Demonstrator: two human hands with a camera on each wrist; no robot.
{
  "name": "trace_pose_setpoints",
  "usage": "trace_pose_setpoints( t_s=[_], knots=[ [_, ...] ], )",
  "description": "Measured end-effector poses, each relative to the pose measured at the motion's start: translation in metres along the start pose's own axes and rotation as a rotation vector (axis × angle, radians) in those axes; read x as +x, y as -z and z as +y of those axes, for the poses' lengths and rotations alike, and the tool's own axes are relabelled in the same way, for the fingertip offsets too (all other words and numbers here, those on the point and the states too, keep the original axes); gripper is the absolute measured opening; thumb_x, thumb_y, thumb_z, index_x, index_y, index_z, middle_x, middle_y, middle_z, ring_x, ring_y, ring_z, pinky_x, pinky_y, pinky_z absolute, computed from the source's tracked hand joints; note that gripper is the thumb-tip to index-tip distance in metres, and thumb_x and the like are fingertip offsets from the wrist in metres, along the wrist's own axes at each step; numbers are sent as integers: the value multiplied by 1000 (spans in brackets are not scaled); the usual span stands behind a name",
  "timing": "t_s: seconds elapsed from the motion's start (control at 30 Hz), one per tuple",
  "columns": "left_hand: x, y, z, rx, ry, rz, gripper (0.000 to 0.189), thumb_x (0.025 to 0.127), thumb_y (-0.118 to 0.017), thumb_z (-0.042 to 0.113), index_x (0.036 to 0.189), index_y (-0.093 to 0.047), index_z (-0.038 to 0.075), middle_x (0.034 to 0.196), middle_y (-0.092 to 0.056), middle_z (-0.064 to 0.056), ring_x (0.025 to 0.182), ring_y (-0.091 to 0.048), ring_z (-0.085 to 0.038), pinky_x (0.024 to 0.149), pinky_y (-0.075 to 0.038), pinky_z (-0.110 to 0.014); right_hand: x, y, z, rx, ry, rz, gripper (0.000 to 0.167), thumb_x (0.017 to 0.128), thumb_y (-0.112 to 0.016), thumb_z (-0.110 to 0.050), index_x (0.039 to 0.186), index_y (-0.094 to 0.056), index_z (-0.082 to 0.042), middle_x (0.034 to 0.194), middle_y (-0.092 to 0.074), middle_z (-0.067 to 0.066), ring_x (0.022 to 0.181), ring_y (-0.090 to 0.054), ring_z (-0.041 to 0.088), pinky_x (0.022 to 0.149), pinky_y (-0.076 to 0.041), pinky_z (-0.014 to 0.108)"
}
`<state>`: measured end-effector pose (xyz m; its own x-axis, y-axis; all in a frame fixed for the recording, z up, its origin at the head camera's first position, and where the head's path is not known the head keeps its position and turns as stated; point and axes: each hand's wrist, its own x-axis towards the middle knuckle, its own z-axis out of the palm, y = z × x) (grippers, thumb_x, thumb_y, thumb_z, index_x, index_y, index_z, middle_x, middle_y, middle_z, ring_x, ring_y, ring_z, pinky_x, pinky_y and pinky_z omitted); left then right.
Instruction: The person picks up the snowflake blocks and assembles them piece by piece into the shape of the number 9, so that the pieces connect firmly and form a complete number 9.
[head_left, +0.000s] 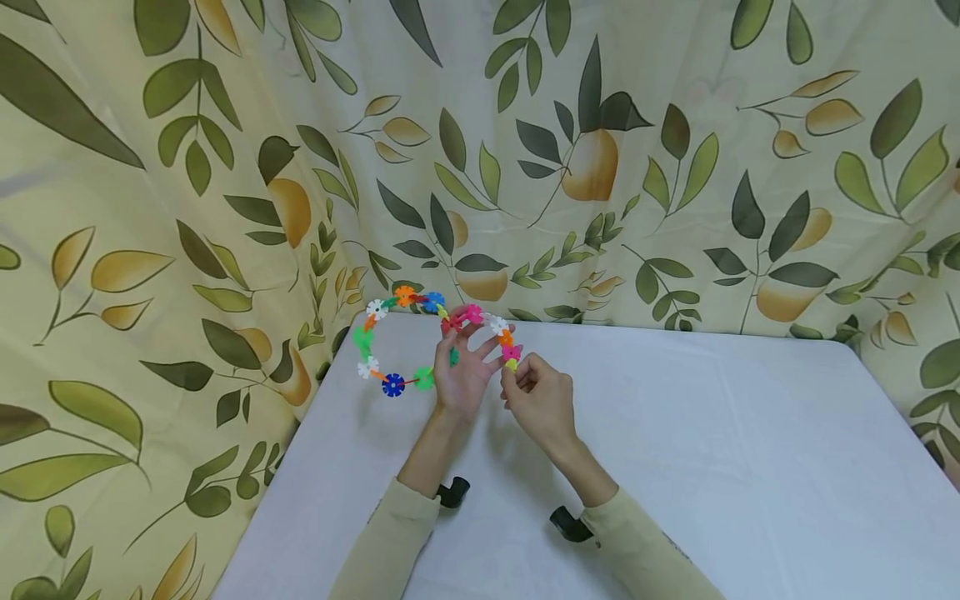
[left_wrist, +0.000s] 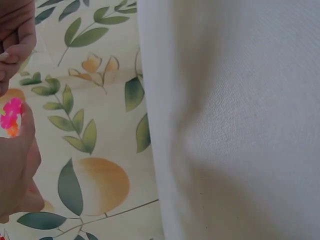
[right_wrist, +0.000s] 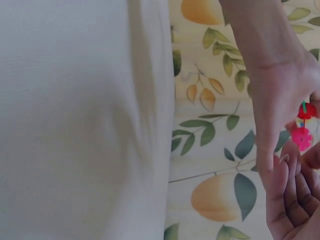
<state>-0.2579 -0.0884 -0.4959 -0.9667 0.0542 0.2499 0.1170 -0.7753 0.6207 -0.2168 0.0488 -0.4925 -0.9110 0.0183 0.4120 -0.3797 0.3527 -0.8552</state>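
Note:
A chain of colourful plastic snowflake discs (head_left: 393, 384) curves in a wide loop left of and behind my left hand (head_left: 465, 379). That hand is raised palm toward me above the table, fingers partly spread; its thumb and fingers hold the chain near a red disc and a pink disc (head_left: 473, 313). To its right, my right hand (head_left: 540, 404) pinches the yellow disc (head_left: 512, 364) at the chain's near end, just below a pink one. In the right wrist view, red and pink discs (right_wrist: 301, 138) show between the hands. The left hand hides part of the loop.
A white cloth covers the table (head_left: 712, 450). Behind and at the left hangs a curtain (head_left: 675, 250) printed with leaves and fruit. Black camera mounts (head_left: 572, 525) sit at both wrists, by the sleeve cuffs.

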Motion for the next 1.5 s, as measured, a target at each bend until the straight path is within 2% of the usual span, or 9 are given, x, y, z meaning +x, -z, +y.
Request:
trace_pose_setpoints(
  t_s=[0.27,0.53,0.67,0.8,1.17,1.5],
  knots=[
    [-2,-2,-4,60,-20,-20,45,104,-33,36,149,-32,29,149,-36,-9,141,-44,-49,106,-48,-59,0,-1,6,-27,23,22,21,96,-71,-12,78,-62,-10,63,-67,-5,48,-63,7,44,-52,29],
    [-3,-3,-8,117,-54,-44,44,103,-33,35,147,-30,30,152,-32,-6,135,-48,-40,105,-49,-53,0,-5,9,-75,100,118,23,95,-71,-8,75,-60,-11,61,-68,-5,47,-62,3,41,-48,22],
    [-4,-4,-9,134,-85,-65,47,102,-34,36,148,-29,28,152,-30,-6,128,-50,-34,104,-48,-51,0,-7,8,-61,91,150,22,95,-71,-7,76,-60,-9,61,-68,-3,48,-63,5,43,-49,20],
    [-5,-5,-12,128,-118,-56,48,102,-33,35,149,-27,28,153,-29,-7,127,-50,-32,105,-49,-51,-1,-7,7,-61,92,175,21,95,-70,-6,78,-60,-7,63,-69,-1,49,-65,7,44,-50,20],
    [-8,-11,-19,101,-185,8,47,101,-34,35,147,-31,28,151,-30,-8,124,-49,-31,103,-49,-49,-1,-9,8,-16,85,176,18,98,-69,-5,83,-59,-5,69,-72,3,54,-67,9,49,-56,25],
    [-9,-10,-22,87,-196,3,49,100,-37,37,148,-31,28,152,-29,-5,123,-50,-29,104,-49,-47,0,-7,9,31,70,157,18,97,-69,-3,82,-59,-5,68,-72,3,53,-67,12,48,-53,22]
  ],
)
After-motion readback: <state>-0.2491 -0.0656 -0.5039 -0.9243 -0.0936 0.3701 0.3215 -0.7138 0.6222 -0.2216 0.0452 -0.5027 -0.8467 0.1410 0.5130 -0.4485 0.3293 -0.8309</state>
